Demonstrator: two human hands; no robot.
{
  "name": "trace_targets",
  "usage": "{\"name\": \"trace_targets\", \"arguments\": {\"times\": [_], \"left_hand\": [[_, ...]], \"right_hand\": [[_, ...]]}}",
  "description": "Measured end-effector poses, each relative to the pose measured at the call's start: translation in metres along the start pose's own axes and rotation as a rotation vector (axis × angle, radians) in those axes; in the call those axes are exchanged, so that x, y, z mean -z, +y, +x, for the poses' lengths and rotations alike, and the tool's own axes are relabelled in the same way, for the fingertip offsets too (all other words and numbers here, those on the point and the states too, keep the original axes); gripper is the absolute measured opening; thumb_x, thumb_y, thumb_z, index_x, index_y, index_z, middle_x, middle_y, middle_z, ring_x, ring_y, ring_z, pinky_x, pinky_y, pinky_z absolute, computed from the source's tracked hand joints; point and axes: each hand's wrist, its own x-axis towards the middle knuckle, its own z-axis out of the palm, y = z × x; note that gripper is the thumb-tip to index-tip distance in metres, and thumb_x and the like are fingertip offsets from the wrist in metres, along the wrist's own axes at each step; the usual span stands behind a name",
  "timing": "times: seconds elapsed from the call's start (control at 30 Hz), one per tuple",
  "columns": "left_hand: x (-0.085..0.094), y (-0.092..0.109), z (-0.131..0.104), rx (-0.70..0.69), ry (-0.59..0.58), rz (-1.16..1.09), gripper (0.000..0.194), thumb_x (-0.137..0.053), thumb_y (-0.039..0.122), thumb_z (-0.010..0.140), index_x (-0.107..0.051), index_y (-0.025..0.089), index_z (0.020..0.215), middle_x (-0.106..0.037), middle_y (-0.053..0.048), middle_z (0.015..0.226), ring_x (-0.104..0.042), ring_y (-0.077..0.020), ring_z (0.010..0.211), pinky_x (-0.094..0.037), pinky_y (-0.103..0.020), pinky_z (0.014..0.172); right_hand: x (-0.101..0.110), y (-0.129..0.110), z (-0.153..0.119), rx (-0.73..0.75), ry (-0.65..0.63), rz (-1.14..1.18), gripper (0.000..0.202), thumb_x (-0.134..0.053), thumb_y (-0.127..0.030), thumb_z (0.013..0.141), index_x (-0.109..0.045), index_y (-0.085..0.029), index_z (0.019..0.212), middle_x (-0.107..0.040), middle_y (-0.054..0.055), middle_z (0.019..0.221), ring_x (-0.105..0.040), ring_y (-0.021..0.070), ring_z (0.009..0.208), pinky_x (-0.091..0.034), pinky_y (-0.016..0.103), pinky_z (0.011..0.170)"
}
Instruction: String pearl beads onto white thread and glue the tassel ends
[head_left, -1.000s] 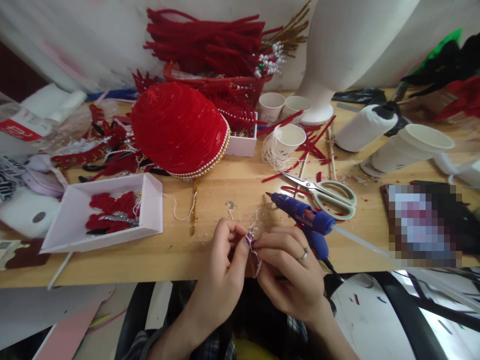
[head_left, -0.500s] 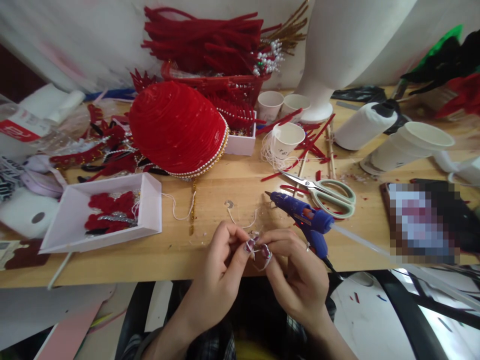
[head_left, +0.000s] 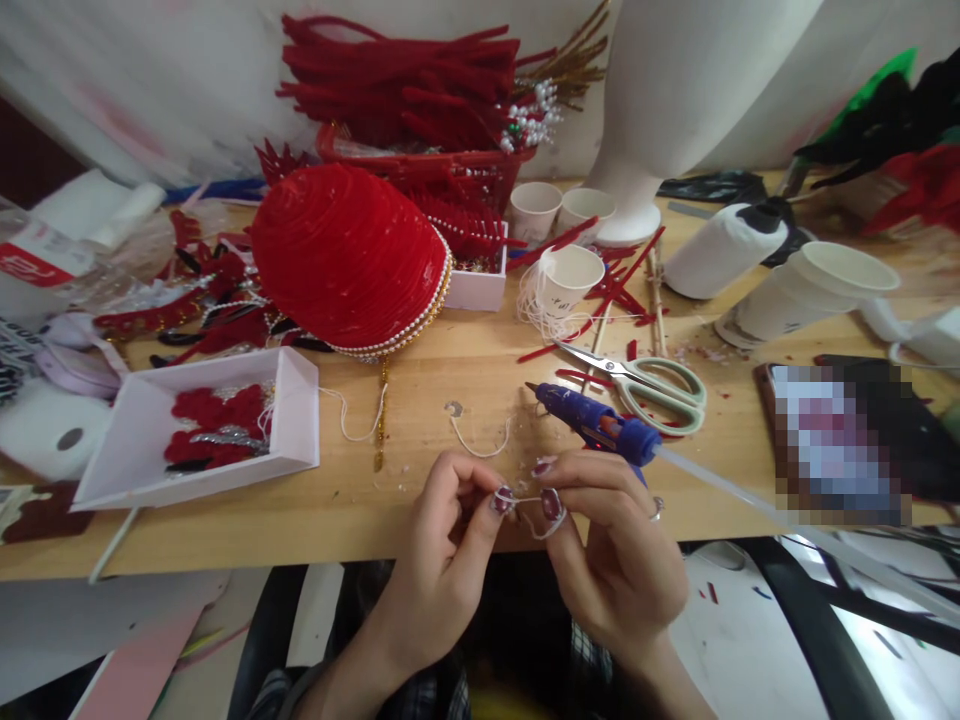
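A thin white string (head_left: 529,499) runs between my two hands over the table's front edge. My left hand (head_left: 448,540) pinches one part of it between thumb and fingertips. My right hand (head_left: 611,545) pinches another part, and a small loop hangs by its thumb. Behind my fingers, a loose curved piece of white string (head_left: 480,452) lies on the wood. A blue glue gun (head_left: 592,415) rests just beyond my right hand, its handle mostly hidden by that hand. Past it lie scissors (head_left: 660,392) with pale green handles.
Left of centre stands a red dome-shaped cap (head_left: 345,260) with beaded trim. A white box (head_left: 300,420) holds red pieces. Farther back are a red basket (head_left: 480,175), a paper cup (head_left: 570,280) with string, and a white stand (head_left: 637,150). A phone (head_left: 832,440) lies right.
My hands have moved slightly apart, the right one shifting right, and the string between them is now stretched. My right index finger has lifted away from the thumb.
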Motion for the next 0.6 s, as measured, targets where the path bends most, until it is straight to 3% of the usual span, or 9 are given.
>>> {"name": "trace_targets", "arguments": {"times": [0.1, 0.3, 0.6], "left_hand": [[-0.0024, 0.0043, 0.0010, 0.060, -0.007, -0.083, 0.011, -0.058, 0.032, 0.100, -0.057, 0.023, 0.094, -0.061, 0.000, 0.089, -0.062, -0.0116, 0.081, -0.053, -0.021, 0.076], [-0.0056, 0.0088, 0.0014, 0.184, -0.035, -0.283, 0.016, -0.064, 0.036, 0.096, -0.057, 0.022, 0.094, -0.064, 0.000, 0.087, -0.064, -0.0115, 0.075, -0.056, -0.022, 0.072], [-0.0026, 0.0061, 0.0003, 0.125, -0.007, -0.211, 0.010, -0.062, 0.032, 0.097, -0.060, 0.022, 0.096, -0.064, 0.000, 0.090, -0.063, -0.0126, 0.085, -0.054, -0.021, 0.078]], "right_hand": [[0.0023, -0.0005, 0.0048, 0.041, -0.066, 0.012, 0.032, -0.056, 0.005, 0.081, -0.062, -0.021, 0.098, -0.071, 0.006, 0.096, -0.068, 0.0232, 0.092, -0.058, 0.042, 0.077], [0.0021, -0.0029, 0.0058, 0.065, -0.081, -0.006, 0.030, -0.056, 0.007, 0.078, -0.061, -0.018, 0.095, -0.070, 0.007, 0.097, -0.064, 0.0217, 0.094, -0.055, 0.041, 0.080], [0.0035, -0.0013, 0.0010, 0.036, -0.040, 0.001, 0.030, -0.057, 0.007, 0.078, -0.061, -0.018, 0.095, -0.069, 0.007, 0.098, -0.064, 0.0220, 0.094, -0.053, 0.043, 0.083]]}}
